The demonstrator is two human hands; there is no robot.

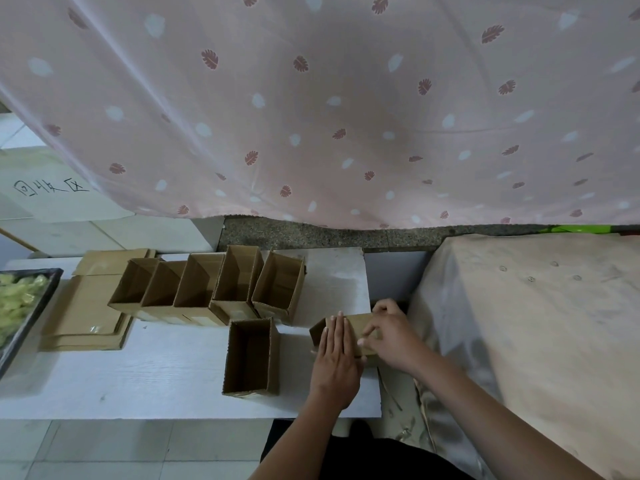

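1. Directly under both hands: the half-folded box (359,323), at the right edge of the table (138,375), just right of the lone open box (251,355).
2. Long axis apparently pointing away from the body, in line with the left fingers; partly hidden.
3. Left hand (334,355) pressed flat on top, fingers straight and together; right hand (391,336) curled, pinching the box's right side. Neither nearer.
4. Counted: one half-folded box; six open ones, namely the row of five open boxes (207,285) behind plus the lone one; one stack of flat cardboard (83,317); one tray (34,306).
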